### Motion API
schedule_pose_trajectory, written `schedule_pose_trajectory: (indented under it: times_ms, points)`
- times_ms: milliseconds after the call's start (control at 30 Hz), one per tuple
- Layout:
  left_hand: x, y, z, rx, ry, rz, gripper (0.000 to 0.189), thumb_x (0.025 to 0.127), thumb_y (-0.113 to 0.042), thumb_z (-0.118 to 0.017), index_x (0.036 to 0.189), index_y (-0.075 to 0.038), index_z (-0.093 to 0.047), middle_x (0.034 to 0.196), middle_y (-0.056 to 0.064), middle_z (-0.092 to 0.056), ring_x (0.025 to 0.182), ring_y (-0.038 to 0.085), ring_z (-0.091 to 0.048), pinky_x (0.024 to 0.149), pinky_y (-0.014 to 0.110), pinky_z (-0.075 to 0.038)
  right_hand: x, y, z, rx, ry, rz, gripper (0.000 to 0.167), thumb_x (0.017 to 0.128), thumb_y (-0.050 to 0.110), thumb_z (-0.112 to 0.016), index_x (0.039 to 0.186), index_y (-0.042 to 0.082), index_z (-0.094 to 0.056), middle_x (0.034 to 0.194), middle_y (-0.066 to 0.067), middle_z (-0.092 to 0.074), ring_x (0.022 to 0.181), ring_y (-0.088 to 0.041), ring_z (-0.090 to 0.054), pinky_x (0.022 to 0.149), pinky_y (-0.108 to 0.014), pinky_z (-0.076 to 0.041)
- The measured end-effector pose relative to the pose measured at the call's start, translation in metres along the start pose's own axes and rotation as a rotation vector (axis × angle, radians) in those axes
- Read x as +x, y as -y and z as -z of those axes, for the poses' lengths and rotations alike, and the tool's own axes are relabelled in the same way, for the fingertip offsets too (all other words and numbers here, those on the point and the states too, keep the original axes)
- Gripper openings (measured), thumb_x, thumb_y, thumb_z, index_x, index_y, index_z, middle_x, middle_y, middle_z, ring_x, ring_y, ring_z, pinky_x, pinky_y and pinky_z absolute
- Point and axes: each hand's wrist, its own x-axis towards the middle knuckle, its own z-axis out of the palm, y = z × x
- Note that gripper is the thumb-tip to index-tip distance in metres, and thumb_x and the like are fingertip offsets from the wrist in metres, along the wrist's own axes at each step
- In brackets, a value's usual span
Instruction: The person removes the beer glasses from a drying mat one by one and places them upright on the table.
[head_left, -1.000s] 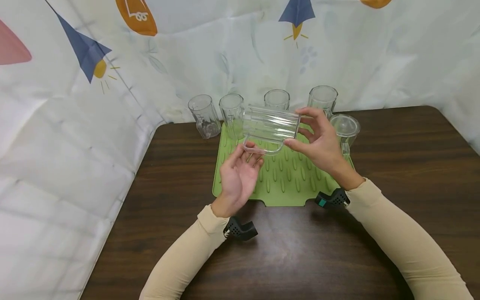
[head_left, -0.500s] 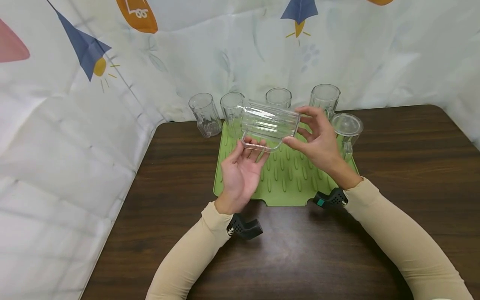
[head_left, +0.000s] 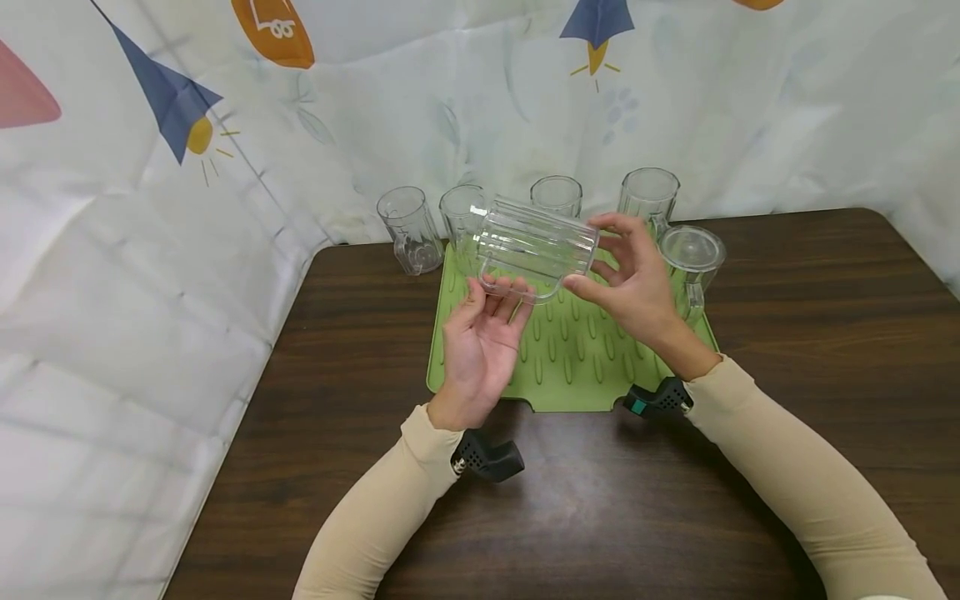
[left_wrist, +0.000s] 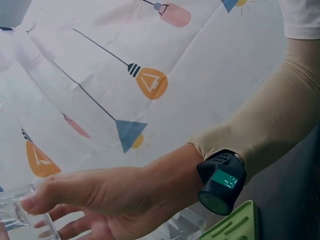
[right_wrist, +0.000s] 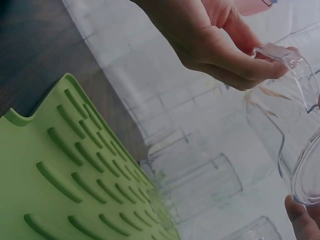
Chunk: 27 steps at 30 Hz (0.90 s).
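A clear glass mug (head_left: pixel 536 242) is held on its side above the green mat, its left end tilted up and its handle facing down toward me. My right hand (head_left: pixel 637 283) grips the mug's right end between thumb and fingers. My left hand (head_left: pixel 483 350) is palm up, with thumb and fingertips at the handle's left corner. In the right wrist view, the left hand (right_wrist: pixel 215 50) pinches that handle, and right fingertips show at the round end. The left wrist view catches the right hand (left_wrist: pixel 110 195) with its thumb on the glass.
The green ribbed drying mat (head_left: pixel 570 392) lies on a dark wooden table (head_left: pixel 577 500). Along the back stand several glass mugs, including a left one (head_left: pixel 408 229) off the mat. An upside-down mug (head_left: pixel 693 250) sits by the right hand. A printed curtain (head_left: pixel 450 100) hangs behind.
The mug's left end has tipped upward. My left hand has shifted slightly right, its fingers extending more under the handle. Over the last half second both hands have stayed nearly still.
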Motion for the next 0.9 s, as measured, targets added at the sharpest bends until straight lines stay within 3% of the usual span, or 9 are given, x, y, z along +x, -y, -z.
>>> schedule_pose_trajectory:
  times_ms: [267, 433, 533, 667, 900]
  points:
    - [0.0000, -0.0020, -0.0032, -0.010, 0.036, -0.026, 0.040, 0.113, -0.029, -0.034, 0.092, -0.015, -0.065, 0.086, -0.005, -0.077, 0.090, 0.010, -0.076, 0.099, 0.028, -0.060, 0.0003, 0.0000, -0.0025, 0.017, 0.000, -0.012, 0.071, 0.079, -0.024, -0.070, 0.139, 0.008, -0.049, 0.142, -0.015, -0.049, 0.121, -0.016, -0.060, 0.101, -0.023, -0.059]
    - [-0.0006, -0.0035, -0.0046, -0.007, 0.052, -0.033, 0.036, 0.113, -0.022, -0.035, 0.095, -0.014, -0.065, 0.088, -0.004, -0.075, 0.092, 0.011, -0.076, 0.100, 0.029, -0.060, 0.0001, 0.0006, -0.0042, 0.024, -0.008, -0.002, 0.072, 0.078, -0.026, -0.069, 0.139, 0.006, -0.048, 0.140, -0.008, -0.051, 0.120, -0.016, -0.061, 0.101, -0.024, -0.059]
    - [-0.0007, -0.0037, -0.0039, 0.002, 0.058, -0.046, 0.025, 0.109, -0.022, -0.048, 0.094, -0.014, -0.065, 0.090, -0.003, -0.075, 0.092, 0.011, -0.076, 0.100, 0.029, -0.060, 0.0006, 0.0006, -0.0047, 0.030, -0.004, 0.004, 0.072, 0.078, -0.027, -0.069, 0.139, 0.006, -0.048, 0.139, -0.003, -0.052, 0.120, -0.016, -0.061, 0.100, -0.024, -0.059]
    - [-0.0006, -0.0042, -0.0034, 0.017, 0.078, -0.065, 0.015, 0.096, -0.029, -0.068, 0.091, -0.014, -0.067, 0.090, -0.003, -0.075, 0.092, 0.011, -0.076, 0.100, 0.029, -0.060, 0.0014, 0.0007, -0.0050, 0.032, 0.003, -0.004, 0.074, 0.077, -0.026, -0.070, 0.139, 0.006, -0.047, 0.138, -0.002, -0.052, 0.120, -0.017, -0.061, 0.100, -0.024, -0.059]
    - [-0.0017, -0.0053, -0.0035, 0.029, 0.137, -0.082, 0.017, 0.088, -0.030, -0.076, 0.087, -0.015, -0.067, 0.090, -0.002, -0.077, 0.093, 0.012, -0.075, 0.099, 0.029, -0.060, 0.0007, 0.0036, -0.0050, -0.015, 0.027, -0.035, 0.071, 0.081, -0.024, -0.069, 0.140, 0.007, -0.044, 0.139, 0.003, -0.051, 0.120, -0.016, -0.059, 0.099, -0.020, -0.058]
